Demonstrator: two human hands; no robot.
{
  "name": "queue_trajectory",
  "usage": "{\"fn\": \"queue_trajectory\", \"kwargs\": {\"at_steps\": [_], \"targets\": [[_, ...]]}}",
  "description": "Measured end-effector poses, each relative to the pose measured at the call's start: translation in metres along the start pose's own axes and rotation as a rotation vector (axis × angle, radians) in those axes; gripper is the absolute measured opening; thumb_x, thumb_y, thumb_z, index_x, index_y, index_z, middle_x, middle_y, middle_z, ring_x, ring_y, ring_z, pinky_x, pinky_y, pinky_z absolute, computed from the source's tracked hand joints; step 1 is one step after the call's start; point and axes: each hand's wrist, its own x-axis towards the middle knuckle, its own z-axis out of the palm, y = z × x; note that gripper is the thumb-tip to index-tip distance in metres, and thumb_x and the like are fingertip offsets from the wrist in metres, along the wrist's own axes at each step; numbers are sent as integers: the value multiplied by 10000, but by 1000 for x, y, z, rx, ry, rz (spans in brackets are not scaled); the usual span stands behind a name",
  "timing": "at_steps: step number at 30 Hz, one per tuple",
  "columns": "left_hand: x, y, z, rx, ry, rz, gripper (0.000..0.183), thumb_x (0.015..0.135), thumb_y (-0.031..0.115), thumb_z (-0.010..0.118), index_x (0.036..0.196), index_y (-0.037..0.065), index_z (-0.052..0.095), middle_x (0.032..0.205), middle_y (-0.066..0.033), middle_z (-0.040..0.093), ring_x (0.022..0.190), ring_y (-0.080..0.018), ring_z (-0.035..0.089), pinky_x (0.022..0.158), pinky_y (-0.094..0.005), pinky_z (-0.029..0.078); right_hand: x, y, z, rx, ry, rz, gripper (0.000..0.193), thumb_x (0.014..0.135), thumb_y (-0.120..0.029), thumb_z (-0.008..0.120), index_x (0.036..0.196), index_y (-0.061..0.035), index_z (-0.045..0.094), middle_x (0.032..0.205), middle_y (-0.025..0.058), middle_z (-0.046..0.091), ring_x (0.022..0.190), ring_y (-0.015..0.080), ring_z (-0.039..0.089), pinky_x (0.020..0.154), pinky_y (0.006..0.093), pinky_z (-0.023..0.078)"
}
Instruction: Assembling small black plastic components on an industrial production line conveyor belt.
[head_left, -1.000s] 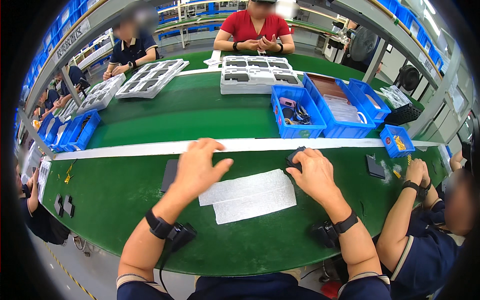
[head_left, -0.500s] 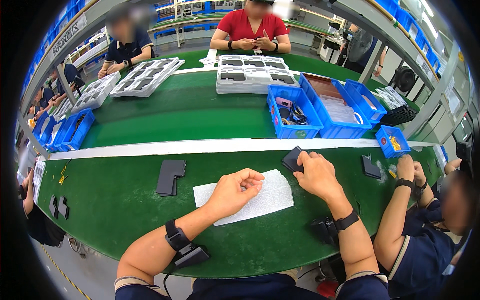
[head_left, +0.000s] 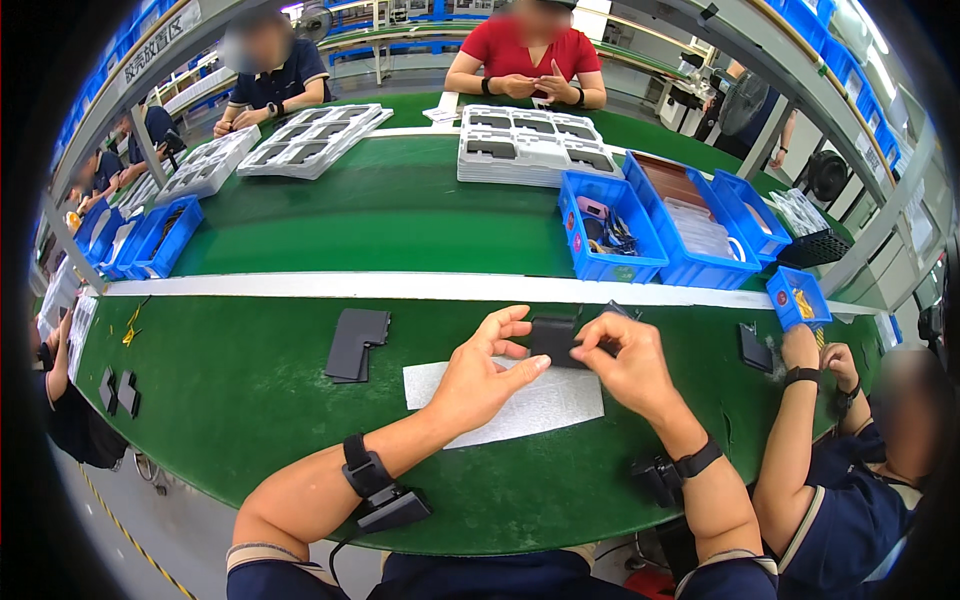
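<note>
My right hand [head_left: 632,368] pinches a flat black piece [head_left: 553,342] by its right edge, holding it above the far part of a white textured sheet [head_left: 530,412]. At the piece's left edge is my left hand [head_left: 485,370], its fingers spread and its thumb close to the corner; whether it touches cannot be made out. Behind my right hand another black piece [head_left: 622,309] lies on the green table, partly hidden. Left of the sheet rest overlapping black L-shaped pieces [head_left: 355,343].
Beyond a white strip [head_left: 400,287] stand blue bins [head_left: 620,268] and stacked white trays [head_left: 540,172]. A small blue bin [head_left: 800,296] and a black piece [head_left: 755,348] are near a co-worker's hands [head_left: 800,348] at right. Two small black pieces [head_left: 127,396] lie far left.
My right hand has lifted a black piece off the table and brought it left over the sheet. My left hand has moved up toward it, fingers opening. The view has shifted slightly.
</note>
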Motion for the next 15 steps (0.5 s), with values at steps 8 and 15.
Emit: {"fn": "queue_trajectory", "kwargs": {"at_steps": [8, 15], "targets": [[2, -6, -2, -178, -141, -103, 206, 874, 154, 617, 1036, 31, 582, 912, -2, 601, 794, -45, 551, 649, -204, 487, -5, -6, 12, 61, -116, 137, 180, 729, -75, 723, 805, -3, 577, 707, 69, 623, 660, 108, 582, 596, 260, 470], [1, -8, 1, -204, -105, 8, 143, 860, 115, 625, 959, 23, 578, 852, -3, 593, 772, -51, 550, 657, -220, 481, -6, -17, 15, 21, 6, -63, 107, 755, -33, 674, 850, 10, 650, 750, 95, 641, 658, 157, 614, 603, 258, 479]]}}
